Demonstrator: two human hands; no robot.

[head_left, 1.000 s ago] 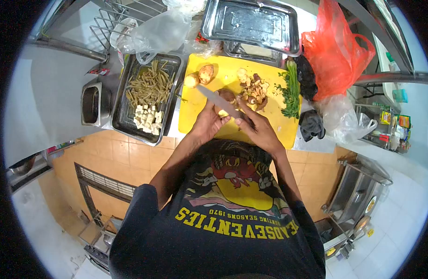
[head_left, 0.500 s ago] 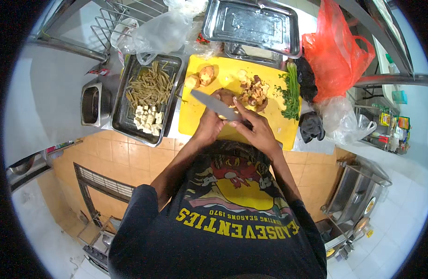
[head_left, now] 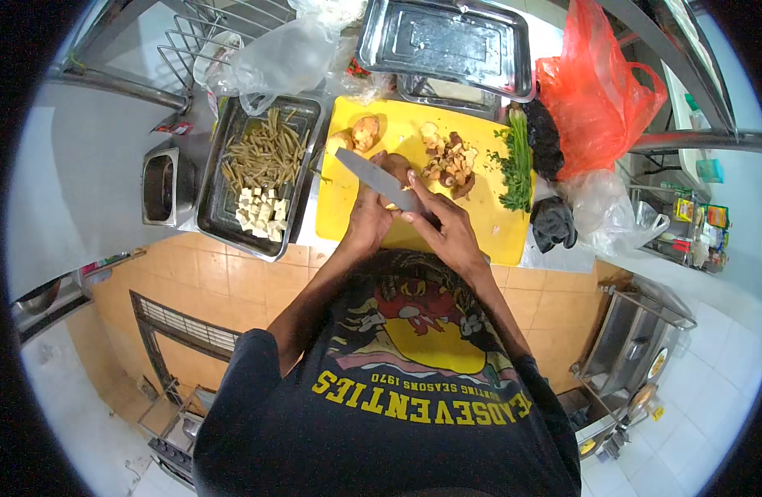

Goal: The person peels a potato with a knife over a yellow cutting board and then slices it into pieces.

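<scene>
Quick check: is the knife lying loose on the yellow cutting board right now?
No, the right hand grips the knife, its blade laid against the brown vegetable held in the left hand over the yellow cutting board.

Tray left of board — herbs right

A commercial kitchen: steel trays, a yellow cutting board, chopped vegetables.

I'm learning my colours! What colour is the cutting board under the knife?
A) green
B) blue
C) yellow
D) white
C: the cutting board is bright yellow. It lies under the knife held in the right hand and the brown vegetable held in the left hand.
</scene>
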